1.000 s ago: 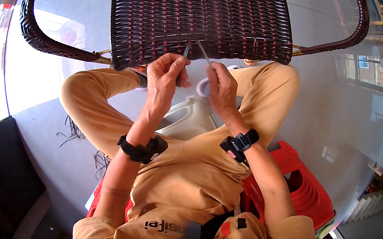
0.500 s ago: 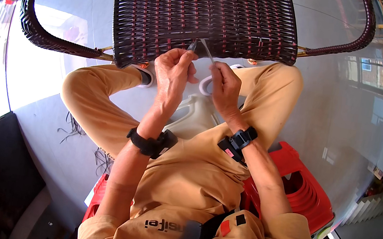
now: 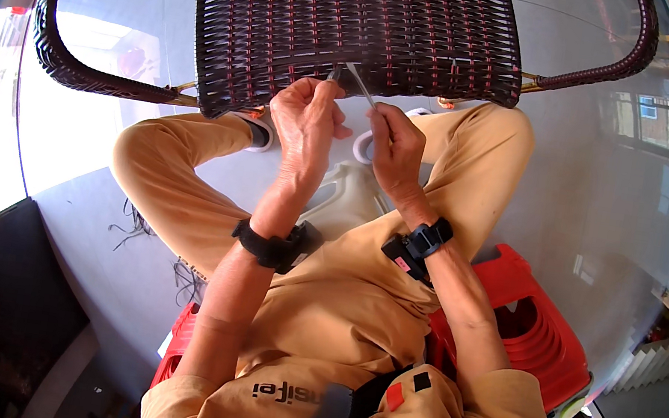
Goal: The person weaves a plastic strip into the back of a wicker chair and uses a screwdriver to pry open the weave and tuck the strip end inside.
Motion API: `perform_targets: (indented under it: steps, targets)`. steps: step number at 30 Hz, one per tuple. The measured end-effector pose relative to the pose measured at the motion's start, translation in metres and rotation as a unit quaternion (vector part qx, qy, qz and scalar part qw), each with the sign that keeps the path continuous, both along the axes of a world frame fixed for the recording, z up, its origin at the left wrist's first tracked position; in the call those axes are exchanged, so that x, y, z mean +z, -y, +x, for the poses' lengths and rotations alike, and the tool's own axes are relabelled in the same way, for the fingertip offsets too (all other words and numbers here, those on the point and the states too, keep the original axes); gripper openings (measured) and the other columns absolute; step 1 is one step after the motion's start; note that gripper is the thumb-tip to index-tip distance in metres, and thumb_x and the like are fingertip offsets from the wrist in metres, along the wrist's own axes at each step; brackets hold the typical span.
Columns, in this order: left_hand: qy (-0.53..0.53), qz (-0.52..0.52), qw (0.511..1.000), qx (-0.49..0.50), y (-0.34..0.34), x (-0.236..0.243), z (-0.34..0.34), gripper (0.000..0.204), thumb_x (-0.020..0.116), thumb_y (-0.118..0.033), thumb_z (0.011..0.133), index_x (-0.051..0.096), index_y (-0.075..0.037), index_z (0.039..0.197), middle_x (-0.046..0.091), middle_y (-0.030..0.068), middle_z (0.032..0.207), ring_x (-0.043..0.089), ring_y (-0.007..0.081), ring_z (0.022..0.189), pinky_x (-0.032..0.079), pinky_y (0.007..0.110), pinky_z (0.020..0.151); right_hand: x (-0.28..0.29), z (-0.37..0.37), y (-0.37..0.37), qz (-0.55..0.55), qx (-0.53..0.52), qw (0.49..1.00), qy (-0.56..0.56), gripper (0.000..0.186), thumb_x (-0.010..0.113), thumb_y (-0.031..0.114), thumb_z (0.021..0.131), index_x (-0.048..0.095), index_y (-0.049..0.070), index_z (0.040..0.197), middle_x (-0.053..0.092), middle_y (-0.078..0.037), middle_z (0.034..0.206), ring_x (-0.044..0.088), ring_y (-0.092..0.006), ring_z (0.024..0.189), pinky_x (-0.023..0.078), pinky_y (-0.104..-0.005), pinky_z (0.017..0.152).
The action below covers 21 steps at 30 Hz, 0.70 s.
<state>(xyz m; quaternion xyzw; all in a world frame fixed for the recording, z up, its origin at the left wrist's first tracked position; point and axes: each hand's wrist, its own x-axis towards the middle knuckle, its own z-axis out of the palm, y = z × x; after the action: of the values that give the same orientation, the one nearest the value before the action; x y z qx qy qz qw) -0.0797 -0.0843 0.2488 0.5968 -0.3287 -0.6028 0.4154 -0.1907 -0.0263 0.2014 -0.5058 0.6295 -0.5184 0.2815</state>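
A dark brown woven wicker chair with reddish strands fills the top of the view, its near edge just beyond my hands. My right hand is closed around a thin metal rod-like tool, whose flattened tip rests against the weave at that edge. Just left of it, my left hand is closed in a pinch at the edge, on what looks like a dark strand end; the fingers partly hide it.
Curved woven arms stick out on both sides of the chair. Between my bent knees stands a pale plastic piece. Red plastic stools are under and beside me. Loose dark strands lie on the floor to the left.
The tool's tip has shifted slightly left along the chair edge. Both hands have moved up a little, keeping their grips.
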Motion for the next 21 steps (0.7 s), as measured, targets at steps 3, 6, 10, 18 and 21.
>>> perform_targets:
  steps: [3,6,10,18,21]
  targets:
    - [-0.022,-0.031,0.999,0.026,-0.002,-0.003,-0.003,0.02,0.057,-0.015,0.085,0.061,0.003,0.076,0.049,0.0026,0.052,0.042,0.008,0.037,0.046,0.023,0.039,0.0,0.001,0.001,-0.02,-0.004,1.0,-0.013,0.01,0.053,0.007,0.086,0.058,-0.001,0.085,0.055,-0.015,0.07,0.054,-0.0266,0.057,0.042,-0.0316,0.054]
    - [-0.039,-0.028,0.998,0.03,-0.002,-0.006,-0.005,0.019,0.057,-0.015,0.085,0.061,0.002,0.076,0.05,0.0026,0.053,0.043,0.0075,0.038,0.047,0.023,0.039,0.001,0.002,0.001,-0.012,-0.002,1.0,-0.009,0.01,0.053,0.007,0.086,0.058,-0.001,0.086,0.055,-0.015,0.07,0.055,-0.027,0.058,0.043,-0.0313,0.055]
    - [-0.05,-0.04,0.997,0.052,0.0,-0.01,-0.012,0.02,0.058,-0.016,0.087,0.061,0.002,0.078,0.052,0.0028,0.056,0.044,0.0076,0.038,0.047,0.022,0.039,0.001,0.002,0.001,-0.021,-0.007,1.0,-0.006,0.01,0.053,0.007,0.086,0.058,-0.001,0.086,0.056,-0.015,0.071,0.056,-0.0278,0.059,0.044,-0.031,0.056]
    - [-0.029,-0.056,0.996,0.061,0.003,-0.014,-0.014,0.022,0.058,-0.017,0.089,0.06,0.003,0.08,0.053,0.0036,0.057,0.045,0.0075,0.039,0.046,0.022,0.039,0.018,-0.01,-0.001,0.13,0.037,0.986,-0.094,0.014,0.062,0.016,0.081,0.062,0.004,0.088,0.061,-0.013,0.071,0.06,-0.0292,0.063,0.045,-0.035,0.057]
    - [-0.027,-0.042,0.996,0.069,0.006,-0.012,-0.012,0.023,0.058,-0.017,0.089,0.06,0.004,0.08,0.053,0.0041,0.057,0.045,0.0075,0.039,0.046,0.022,0.039,0.046,-0.03,-0.006,0.215,0.073,0.964,-0.134,0.017,0.066,0.018,0.078,0.063,0.005,0.088,0.063,-0.013,0.068,0.062,-0.0277,0.062,0.047,-0.035,0.057]
